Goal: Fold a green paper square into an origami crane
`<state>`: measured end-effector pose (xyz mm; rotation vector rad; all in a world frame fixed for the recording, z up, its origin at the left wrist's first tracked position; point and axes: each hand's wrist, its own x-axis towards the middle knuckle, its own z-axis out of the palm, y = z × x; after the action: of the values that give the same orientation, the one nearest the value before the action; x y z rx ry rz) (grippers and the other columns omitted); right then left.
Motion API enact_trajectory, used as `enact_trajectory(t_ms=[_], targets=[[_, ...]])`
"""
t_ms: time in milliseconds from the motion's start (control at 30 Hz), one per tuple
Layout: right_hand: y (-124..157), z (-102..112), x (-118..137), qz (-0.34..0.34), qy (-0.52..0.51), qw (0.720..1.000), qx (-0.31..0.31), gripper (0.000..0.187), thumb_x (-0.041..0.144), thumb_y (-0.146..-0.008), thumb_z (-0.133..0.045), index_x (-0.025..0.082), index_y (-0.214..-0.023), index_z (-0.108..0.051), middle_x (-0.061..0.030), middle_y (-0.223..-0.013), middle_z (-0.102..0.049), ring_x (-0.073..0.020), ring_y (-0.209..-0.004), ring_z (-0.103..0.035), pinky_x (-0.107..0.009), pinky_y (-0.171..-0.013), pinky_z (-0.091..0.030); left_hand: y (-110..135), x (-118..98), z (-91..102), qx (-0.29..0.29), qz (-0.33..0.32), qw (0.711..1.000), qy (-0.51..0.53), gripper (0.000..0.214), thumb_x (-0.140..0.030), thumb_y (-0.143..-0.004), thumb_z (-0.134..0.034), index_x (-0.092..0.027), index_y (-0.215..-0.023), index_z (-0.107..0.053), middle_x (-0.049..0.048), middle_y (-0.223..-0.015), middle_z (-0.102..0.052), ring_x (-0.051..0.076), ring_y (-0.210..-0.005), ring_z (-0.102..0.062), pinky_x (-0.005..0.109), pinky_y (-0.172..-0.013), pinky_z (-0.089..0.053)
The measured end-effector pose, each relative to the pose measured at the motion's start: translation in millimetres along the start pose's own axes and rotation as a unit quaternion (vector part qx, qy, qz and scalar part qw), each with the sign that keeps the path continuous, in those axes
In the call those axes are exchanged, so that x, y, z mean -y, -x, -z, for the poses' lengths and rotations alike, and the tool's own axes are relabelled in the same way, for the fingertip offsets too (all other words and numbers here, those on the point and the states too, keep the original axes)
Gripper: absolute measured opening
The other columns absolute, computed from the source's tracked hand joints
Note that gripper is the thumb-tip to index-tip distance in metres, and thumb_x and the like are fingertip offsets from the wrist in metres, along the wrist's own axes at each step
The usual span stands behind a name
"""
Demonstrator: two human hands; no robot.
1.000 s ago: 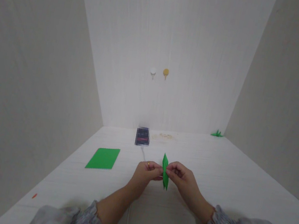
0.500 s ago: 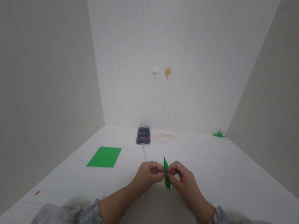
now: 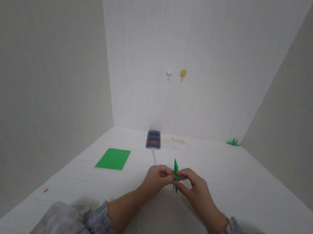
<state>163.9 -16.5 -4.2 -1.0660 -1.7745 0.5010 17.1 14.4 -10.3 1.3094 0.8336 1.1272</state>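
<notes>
A narrow folded piece of green paper stands upright between my two hands, just above the white table. My left hand, with a ring on one finger, pinches its left side. My right hand pinches its right side with thumb and forefinger. Most of the paper's lower half is hidden behind my fingers.
A flat green paper sheet lies on the table to the left. A dark small device with a white cable stands at the back. A finished green paper figure sits in the far right corner. Two hooks hang on the back wall.
My hands have closed in tighter on the folded paper, which now shows narrower and more upright. The view has shifted slightly left.
</notes>
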Motion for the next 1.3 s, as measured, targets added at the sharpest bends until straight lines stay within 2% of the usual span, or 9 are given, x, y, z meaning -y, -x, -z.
enact_trajectory(t_ms=[100, 267, 533, 633, 800, 967, 1100, 1233, 1300], targets=[[0, -2, -5, -0.044, -0.026, 0.999, -0.007, 0.013, 0.027, -0.065, -0.064, 0.021, -0.075, -0.059, -0.0013, -0.072, -0.060, -0.0175, -0.070, -0.056, -0.029, -0.067, -0.044, 0, 1, 1.7, 0.016, 0.005, 1.000, 0.010, 0.010, -0.022, -0.056, -0.066, -0.014, -0.057, -0.060, 0.0009, -0.059, -0.062, 0.012, -0.060, -0.055, 0.023, -0.062, -0.041], [0, -5, -11, -0.096, -0.092, 0.991, -0.008, 0.010, 0.029, -0.070, -0.059, 0.019, -0.073, -0.059, -0.0011, -0.068, -0.060, -0.0159, -0.067, -0.055, -0.027, -0.064, -0.044, 1, 0, 3.5, 0.015, -0.005, 1.000, -0.027, 0.008, -0.021, -0.059, -0.063, -0.014, -0.059, -0.064, 0.0009, -0.058, -0.061, 0.012, -0.057, -0.052, 0.023, -0.058, -0.039], [-1, -8, -9, -0.090, -0.132, 0.987, -0.002, 0.017, 0.031, -0.064, -0.066, 0.018, -0.073, -0.059, -0.0004, -0.069, -0.058, -0.0154, -0.069, -0.054, -0.027, -0.065, -0.044, -1, 1, 5.3, 0.010, -0.012, 1.000, -0.004, 0.010, -0.021, -0.056, -0.067, -0.013, -0.055, -0.061, 0.0020, -0.064, -0.062, 0.012, -0.060, -0.052, 0.023, -0.059, -0.038], [-1, -8, -5, -0.111, -0.137, 0.984, -0.006, 0.019, 0.030, -0.061, -0.068, 0.018, -0.072, -0.060, -0.0014, -0.069, -0.059, -0.0162, -0.069, -0.054, -0.028, -0.066, -0.044, 0, -1, 6.5, 0.007, -0.008, 1.000, 0.011, 0.013, -0.022, -0.055, -0.069, -0.013, -0.053, -0.060, 0.0030, -0.067, -0.062, 0.012, -0.062, -0.053, 0.023, -0.060, -0.039], [0, -9, -2, -0.177, -0.237, 0.955, -0.014, 0.022, 0.032, -0.059, -0.070, 0.018, -0.074, -0.062, -0.0028, -0.072, -0.062, -0.0170, -0.070, -0.056, -0.030, -0.068, -0.044, 5, -6, 8.3, 0.015, -0.016, 0.999, 0.043, 0.013, -0.024, -0.056, -0.069, -0.013, -0.056, -0.062, 0.0038, -0.071, -0.063, 0.013, -0.066, -0.054, 0.024, -0.065, -0.041], [1, -12, 0, -0.192, -0.312, 0.930, -0.019, 0.022, 0.033, -0.060, -0.070, 0.018, -0.074, -0.063, -0.0044, -0.073, -0.064, -0.0189, -0.074, -0.057, -0.032, -0.073, -0.043, 7, -3, 10.7, 0.032, -0.012, 0.995, 0.090, 0.017, -0.022, -0.055, -0.071, -0.012, -0.066, -0.063, 0.0031, -0.068, -0.062, 0.014, -0.066, -0.056, 0.027, -0.069, -0.042], [0, -13, 3, -0.208, -0.367, 0.907, -0.020, 0.020, 0.030, -0.058, -0.072, 0.019, -0.072, -0.063, -0.0028, -0.073, -0.064, -0.0175, -0.072, -0.057, -0.032, -0.073, -0.043, 7, -2, 11.4, 0.034, -0.014, 0.989, 0.144, 0.026, -0.019, -0.051, -0.074, -0.013, -0.070, -0.057, 0.0009, -0.067, -0.061, 0.011, -0.064, -0.056, 0.026, -0.067, -0.043], [1, -13, 5, -0.211, -0.385, 0.899, -0.014, 0.017, 0.027, -0.059, -0.070, 0.019, -0.072, -0.063, -0.0029, -0.074, -0.064, -0.0179, -0.073, -0.057, -0.032, -0.075, -0.042, 8, -4, 10.3, 0.054, 0.004, 0.980, 0.194, 0.030, -0.025, -0.055, -0.072, -0.013, -0.073, -0.052, 0.0019, -0.071, -0.061, 0.012, -0.064, -0.057, 0.031, -0.070, -0.044], [1, -13, 5, -0.210, -0.384, 0.899, -0.004, 0.016, 0.028, -0.060, -0.069, 0.019, -0.071, -0.062, -0.0031, -0.074, -0.064, -0.0187, -0.074, -0.057, -0.033, -0.074, -0.043, 7, -4, 9.7, 0.050, 0.011, 0.980, 0.195, 0.033, -0.026, -0.053, -0.074, -0.013, -0.073, -0.051, 0.0010, -0.068, -0.060, 0.011, -0.061, -0.056, 0.029, -0.068, -0.044]])
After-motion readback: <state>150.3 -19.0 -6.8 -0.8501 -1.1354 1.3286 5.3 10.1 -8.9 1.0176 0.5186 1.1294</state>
